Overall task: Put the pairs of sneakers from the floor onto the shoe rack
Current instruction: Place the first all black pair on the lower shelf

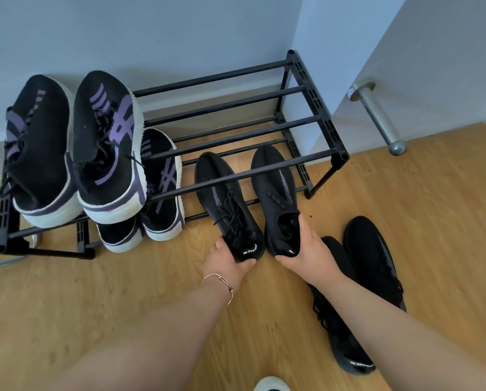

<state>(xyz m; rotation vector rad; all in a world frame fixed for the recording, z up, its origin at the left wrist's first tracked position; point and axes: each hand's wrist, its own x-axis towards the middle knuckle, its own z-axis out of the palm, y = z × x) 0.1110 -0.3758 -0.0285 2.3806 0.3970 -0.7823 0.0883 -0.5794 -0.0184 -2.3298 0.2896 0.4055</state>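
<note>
Nearest the camera, at six o'clock, the tip of a white shoe [271, 384] was seen on the wooden floor [123, 292], and two bare forearms were stretched from there toward twelve o'clock. The left hand [230, 262] was clamped on the heel of the left black sneaker [229, 204], and the right hand [306, 249] was closed on the heel collar of the right black sneaker [274, 193], thumb inside the opening. Both sneakers were held by the heel, toes forward, so that they could be slid in under the top bars onto the lower tier of the black shoe rack [315, 108]; their toes already lay beneath the front top bar. A thin bracelet [219, 280] was worn on the left wrist. Another black pair [371, 266] was left on the floor at four o'clock, judged to be next in turn. At ten o'clock a black-and-purple pair [75, 148] had been set on the top tier, and a second such pair [162, 184] lay on the lower tier beneath it. The rack was stood against a pale blue wall [123, 29], and at two o'clock a door [433, 66] with a metal handle [377, 114] was seen.
</note>
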